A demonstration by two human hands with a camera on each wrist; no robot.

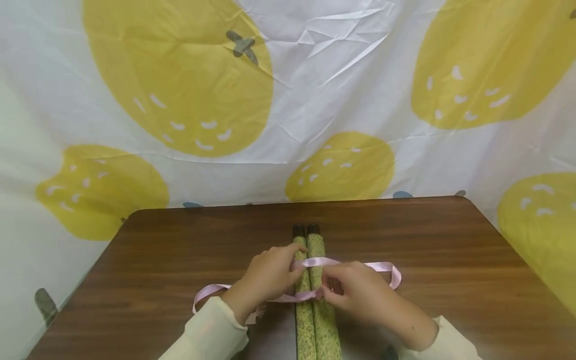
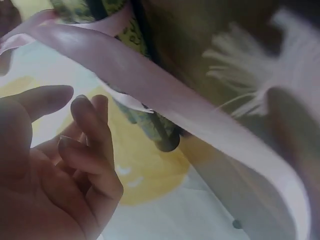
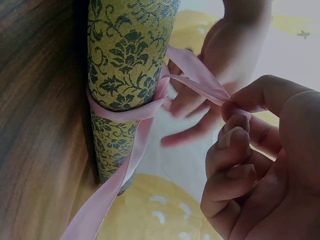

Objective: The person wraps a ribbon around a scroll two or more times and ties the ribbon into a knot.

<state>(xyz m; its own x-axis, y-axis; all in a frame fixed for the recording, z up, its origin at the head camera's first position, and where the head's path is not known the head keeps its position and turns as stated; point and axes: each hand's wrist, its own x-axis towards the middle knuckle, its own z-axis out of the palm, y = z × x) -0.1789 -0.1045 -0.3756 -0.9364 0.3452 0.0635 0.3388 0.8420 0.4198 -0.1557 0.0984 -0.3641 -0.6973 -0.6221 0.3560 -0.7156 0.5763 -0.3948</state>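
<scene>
Two scroll-like rolls in yellow-green floral brocade, the left roll [image 1: 305,330] and the right roll [image 1: 328,335], lie side by side with dark ends pointing away. A pink satin ribbon [image 1: 317,261] passes round them, crossing over itself in the right wrist view. My right hand [image 1: 360,290] pinches one part of the ribbon [image 3: 200,85] between thumb and index finger, pulled up off the rolls. Over the left roll hovers my left hand [image 1: 270,272]; its fingers are loosely bent with nothing between them in the left wrist view, near the slanting ribbon [image 2: 150,85].
A brown wood-grain table [image 1: 180,240] lies underneath, its far edge against a white cloth [image 1: 315,175] printed with yellow lemons. Ribbon loops spread left and right of the rolls. A pale fringe [image 1: 255,315] lies by the left wrist.
</scene>
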